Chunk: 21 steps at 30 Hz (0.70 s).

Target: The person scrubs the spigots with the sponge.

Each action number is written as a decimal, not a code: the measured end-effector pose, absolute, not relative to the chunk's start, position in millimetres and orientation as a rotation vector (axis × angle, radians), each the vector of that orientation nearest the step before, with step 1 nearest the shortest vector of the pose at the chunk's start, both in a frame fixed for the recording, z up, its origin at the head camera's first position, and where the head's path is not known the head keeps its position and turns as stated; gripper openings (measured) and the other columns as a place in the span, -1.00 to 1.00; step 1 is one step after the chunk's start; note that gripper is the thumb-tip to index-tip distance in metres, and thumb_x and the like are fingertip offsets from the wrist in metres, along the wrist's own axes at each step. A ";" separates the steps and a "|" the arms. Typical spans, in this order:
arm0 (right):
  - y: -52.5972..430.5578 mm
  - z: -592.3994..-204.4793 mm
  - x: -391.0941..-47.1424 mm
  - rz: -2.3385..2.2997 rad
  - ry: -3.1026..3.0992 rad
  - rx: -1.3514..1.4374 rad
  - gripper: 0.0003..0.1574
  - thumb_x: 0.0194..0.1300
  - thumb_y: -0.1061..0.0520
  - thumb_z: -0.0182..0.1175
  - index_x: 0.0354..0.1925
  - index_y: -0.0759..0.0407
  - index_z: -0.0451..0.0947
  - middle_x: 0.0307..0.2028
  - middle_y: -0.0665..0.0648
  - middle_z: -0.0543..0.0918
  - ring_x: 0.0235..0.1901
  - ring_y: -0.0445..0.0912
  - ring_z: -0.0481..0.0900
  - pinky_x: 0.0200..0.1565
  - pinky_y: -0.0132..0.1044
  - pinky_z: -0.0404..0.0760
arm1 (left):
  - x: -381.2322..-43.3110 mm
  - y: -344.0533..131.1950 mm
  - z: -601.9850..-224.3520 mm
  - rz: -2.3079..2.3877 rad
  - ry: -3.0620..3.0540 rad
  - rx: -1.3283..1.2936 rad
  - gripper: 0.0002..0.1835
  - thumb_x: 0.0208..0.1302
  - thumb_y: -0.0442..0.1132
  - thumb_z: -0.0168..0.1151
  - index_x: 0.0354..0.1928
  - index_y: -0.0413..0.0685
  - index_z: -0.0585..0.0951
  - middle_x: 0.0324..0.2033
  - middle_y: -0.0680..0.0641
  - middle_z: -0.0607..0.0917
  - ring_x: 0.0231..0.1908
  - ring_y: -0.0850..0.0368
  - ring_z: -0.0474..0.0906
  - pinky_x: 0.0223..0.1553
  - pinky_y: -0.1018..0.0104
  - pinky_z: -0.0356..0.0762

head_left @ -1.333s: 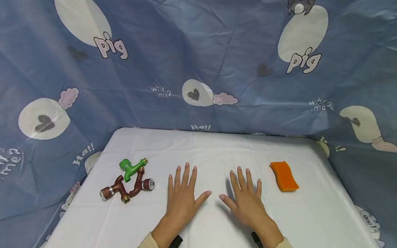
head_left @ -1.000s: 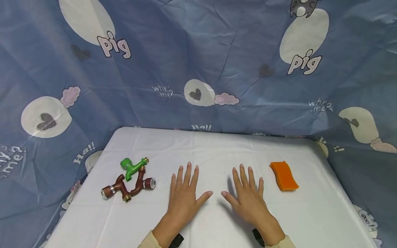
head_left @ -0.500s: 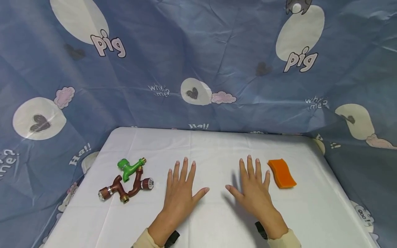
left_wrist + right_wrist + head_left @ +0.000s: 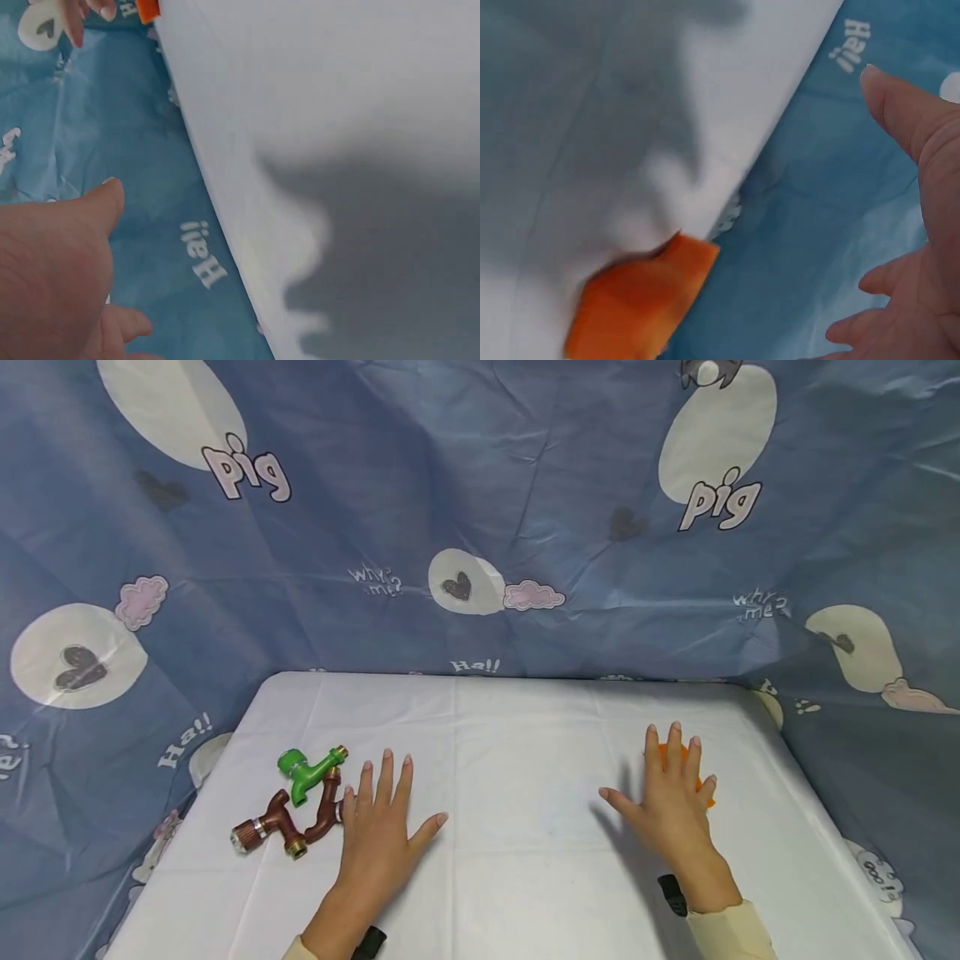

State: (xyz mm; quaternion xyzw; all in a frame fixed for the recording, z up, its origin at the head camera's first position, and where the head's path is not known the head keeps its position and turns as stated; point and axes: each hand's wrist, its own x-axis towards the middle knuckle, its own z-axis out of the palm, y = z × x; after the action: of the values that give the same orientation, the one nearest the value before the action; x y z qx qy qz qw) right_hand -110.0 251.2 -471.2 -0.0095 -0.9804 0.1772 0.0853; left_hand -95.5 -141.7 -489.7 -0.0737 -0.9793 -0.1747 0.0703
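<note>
My left hand (image 4: 378,839), fingers spread and straight, hovers just right of the taps and overlaps one of them in the head view. A green tap (image 4: 307,772) lies behind two brown taps, the left one (image 4: 273,825) with a ribbed knob, the right one (image 4: 327,810) with its knob hidden by my fingers. My right hand (image 4: 671,806) is spread over the orange sponge (image 4: 641,304), covering most of it in the head view. In the right wrist view a gap shows between that hand and the sponge. Neither hand holds anything.
A white cloth (image 4: 517,752) covers the table, and both hands cast shadows on it. Behind and at the sides hangs a blue printed curtain (image 4: 480,510). Each wrist carries a black strap (image 4: 672,895).
The hands have moved apart: the left one leftward to the taps, the right one rightward and forward over the sponge. The taps and sponge stay in place; the head view shifts slightly.
</note>
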 end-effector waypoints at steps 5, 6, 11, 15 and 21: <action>265.0 -477.5 -115.1 0.562 -2.954 -0.133 0.57 0.22 -0.37 0.47 0.68 0.24 -0.29 0.62 0.44 -0.41 0.54 0.53 -0.43 0.14 0.78 -0.09 | -93.5 -159.9 -491.3 -0.504 -2.947 -0.163 0.06 0.35 0.29 0.35 0.64 -0.16 0.14 0.61 -0.36 0.00 0.58 -0.44 -0.21 0.45 -0.48 -0.19; 266.8 -479.4 -116.3 0.565 -2.964 -0.157 0.56 0.22 -0.36 0.47 0.68 0.25 -0.30 0.62 0.45 -0.42 0.53 0.55 -0.42 0.14 0.78 -0.09 | -93.4 -163.7 -491.7 -0.498 -2.939 -0.152 0.06 0.34 0.28 0.36 0.63 -0.19 0.15 0.61 -0.38 0.01 0.57 -0.45 -0.20 0.44 -0.48 -0.19; 276.2 -489.0 -120.3 0.565 -2.983 -0.242 0.47 0.27 -0.24 0.46 0.65 0.32 -0.25 0.59 0.55 -0.35 0.49 0.62 -0.30 0.10 0.79 -0.06 | -92.9 -181.2 -495.1 -0.491 -2.902 -0.088 0.06 0.30 0.21 0.44 0.59 -0.28 0.21 0.57 -0.47 0.04 0.54 -0.54 -0.13 0.41 -0.53 -0.15; 284.3 -495.4 -121.6 0.556 -3.014 -0.256 0.29 0.38 -0.16 0.36 0.63 0.35 -0.18 0.54 0.65 -0.26 0.45 0.67 -0.21 0.07 0.80 -0.06 | -91.3 -192.5 -498.7 -0.501 -2.888 -0.013 0.06 0.25 0.16 0.50 0.55 -0.35 0.25 0.51 -0.61 0.06 0.49 -0.65 -0.10 0.37 -0.60 -0.14; 293.0 -502.1 -123.9 0.520 -3.102 -0.313 0.08 0.48 -0.12 0.21 0.62 0.31 -0.09 0.49 0.70 -0.14 0.42 0.64 -0.12 0.03 0.74 0.05 | -92.9 -202.0 -502.8 -0.474 -2.950 0.066 -0.12 0.29 0.06 0.49 0.46 -0.36 0.41 0.37 -0.75 0.17 0.44 -0.69 0.03 0.37 -0.58 -0.07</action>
State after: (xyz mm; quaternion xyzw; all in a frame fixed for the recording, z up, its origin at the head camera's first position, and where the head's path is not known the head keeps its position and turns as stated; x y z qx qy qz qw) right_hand -123.9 293.0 -502.1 -0.0991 -0.9813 0.1646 -0.0096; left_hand -92.9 -202.0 -502.8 0.0221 -0.9842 -0.1583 0.0762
